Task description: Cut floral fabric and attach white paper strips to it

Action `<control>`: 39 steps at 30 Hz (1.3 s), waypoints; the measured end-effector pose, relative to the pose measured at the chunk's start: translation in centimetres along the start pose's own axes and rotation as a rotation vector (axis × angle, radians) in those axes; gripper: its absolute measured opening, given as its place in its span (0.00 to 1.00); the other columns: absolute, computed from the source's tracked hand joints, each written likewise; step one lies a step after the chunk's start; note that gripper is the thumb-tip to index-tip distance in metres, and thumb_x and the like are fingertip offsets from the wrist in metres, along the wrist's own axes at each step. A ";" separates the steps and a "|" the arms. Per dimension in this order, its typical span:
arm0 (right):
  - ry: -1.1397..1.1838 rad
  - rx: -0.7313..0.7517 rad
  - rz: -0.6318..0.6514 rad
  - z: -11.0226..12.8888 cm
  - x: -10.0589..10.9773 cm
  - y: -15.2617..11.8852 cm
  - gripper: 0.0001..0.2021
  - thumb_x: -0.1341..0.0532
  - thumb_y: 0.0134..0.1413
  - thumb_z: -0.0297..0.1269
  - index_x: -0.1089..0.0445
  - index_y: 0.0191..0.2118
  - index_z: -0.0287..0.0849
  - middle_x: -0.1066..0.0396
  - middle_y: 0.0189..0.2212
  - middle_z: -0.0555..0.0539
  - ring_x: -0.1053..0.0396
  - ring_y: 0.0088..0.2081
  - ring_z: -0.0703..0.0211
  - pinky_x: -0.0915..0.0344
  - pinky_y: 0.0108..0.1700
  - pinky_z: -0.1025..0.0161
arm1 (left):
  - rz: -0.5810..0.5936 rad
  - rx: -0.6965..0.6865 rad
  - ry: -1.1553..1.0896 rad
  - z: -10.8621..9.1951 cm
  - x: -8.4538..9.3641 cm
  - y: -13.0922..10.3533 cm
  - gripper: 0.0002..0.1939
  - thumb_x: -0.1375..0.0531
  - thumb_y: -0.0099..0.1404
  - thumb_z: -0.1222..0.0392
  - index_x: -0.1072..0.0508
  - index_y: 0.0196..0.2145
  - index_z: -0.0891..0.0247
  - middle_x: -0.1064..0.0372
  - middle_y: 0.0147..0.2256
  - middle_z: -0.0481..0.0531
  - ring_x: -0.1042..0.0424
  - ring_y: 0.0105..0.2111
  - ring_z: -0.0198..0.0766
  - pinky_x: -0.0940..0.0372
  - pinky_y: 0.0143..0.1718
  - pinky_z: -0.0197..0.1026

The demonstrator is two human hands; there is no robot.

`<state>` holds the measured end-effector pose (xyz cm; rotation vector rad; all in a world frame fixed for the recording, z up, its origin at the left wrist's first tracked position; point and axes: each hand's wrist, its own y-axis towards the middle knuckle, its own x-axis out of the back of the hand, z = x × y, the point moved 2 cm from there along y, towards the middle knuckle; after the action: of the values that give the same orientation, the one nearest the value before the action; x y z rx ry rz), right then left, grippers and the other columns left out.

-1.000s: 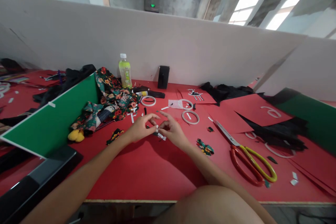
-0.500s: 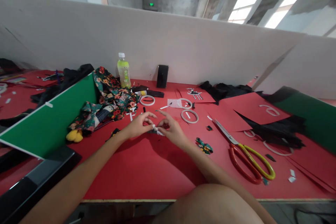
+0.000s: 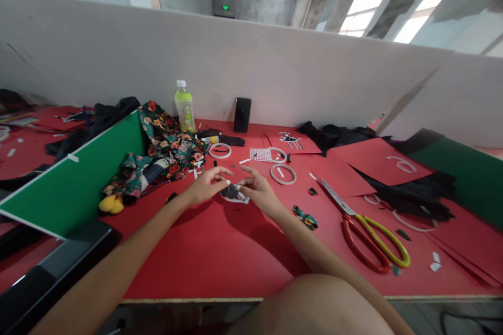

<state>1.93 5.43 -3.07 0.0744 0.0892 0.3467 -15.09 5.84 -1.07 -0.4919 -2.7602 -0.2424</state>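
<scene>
My right hand (image 3: 257,191) holds the edge of a small dark patterned fabric piece (image 3: 231,193) with white strips along its lower and right edges. That piece hangs low over the red table, between my hands. My left hand (image 3: 206,187) is just up and left of it, thumb and fingers drawn together at a small white scrap (image 3: 228,182); the fingers partly hide the scrap. A floral fabric bow (image 3: 305,218) lies right of my right forearm. Large scissors (image 3: 361,222) with one red and one yellow handle rest farther right, blades apart.
Tape rolls (image 3: 283,174), a checked sheet (image 3: 260,154) and a phone (image 3: 242,114) are beyond my hands. A green drink bottle (image 3: 184,107) and floral fabric (image 3: 168,138) are at the back left. A green divider (image 3: 86,178) borders the left. Red card (image 3: 383,159) covers black cloth at right.
My hands have moved slightly apart at the fingertips. The fabric piece between them now shows more fully, its patterned face and white edge visible.
</scene>
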 end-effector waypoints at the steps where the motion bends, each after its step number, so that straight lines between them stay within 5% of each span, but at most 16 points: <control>1: 0.003 -0.001 -0.004 0.0 0.0 0.0 0.31 0.37 0.42 0.32 0.45 0.55 0.41 0.32 0.24 0.55 0.35 0.24 0.66 0.41 0.27 0.67 | 0.008 -0.007 0.003 0.0 0.0 0.0 0.14 0.44 0.55 0.61 0.33 0.40 0.64 0.33 0.28 0.48 0.31 0.30 0.35 0.37 0.32 0.39; 19: 0.168 -0.130 -0.006 1.2 -0.2 -0.5 0.30 0.38 0.36 0.28 0.41 0.51 0.40 0.28 0.24 0.54 0.34 0.26 0.65 0.39 0.32 0.65 | -0.010 -0.009 -0.110 0.6 0.8 0.2 0.17 0.43 0.52 0.65 0.36 0.42 0.62 0.37 0.25 0.43 0.35 0.26 0.32 0.40 0.31 0.37; 25: 0.174 -0.115 -0.036 1.2 0.0 -0.4 0.28 0.38 0.36 0.28 0.40 0.49 0.39 0.29 0.23 0.54 0.35 0.23 0.65 0.39 0.30 0.65 | 0.115 0.053 -0.346 0.7 1.6 0.0 0.25 0.40 0.52 0.63 0.38 0.48 0.60 0.33 0.34 0.48 0.32 0.35 0.35 0.40 0.37 0.38; 34: 0.092 -0.224 -0.104 0.9 -0.5 -0.5 0.18 0.41 0.46 0.32 0.35 0.46 0.40 0.28 0.29 0.49 0.32 0.30 0.63 0.36 0.33 0.65 | 0.115 0.141 -0.467 0.3 1.6 -0.2 0.29 0.39 0.50 0.60 0.39 0.51 0.60 0.34 0.38 0.50 0.32 0.35 0.35 0.41 0.37 0.38; 39: 0.229 -0.250 0.058 0.2 -0.9 -0.3 0.20 0.40 0.46 0.34 0.35 0.48 0.42 0.28 0.31 0.48 0.31 0.30 0.60 0.35 0.32 0.62 | 0.172 0.100 -0.479 0.2 1.3 -0.4 0.31 0.39 0.52 0.57 0.41 0.53 0.59 0.34 0.40 0.52 0.32 0.40 0.39 0.41 0.41 0.40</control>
<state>1.16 4.86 -2.83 -0.2109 0.2692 0.4213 -16.44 5.96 -0.86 -0.8502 -3.1397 0.0657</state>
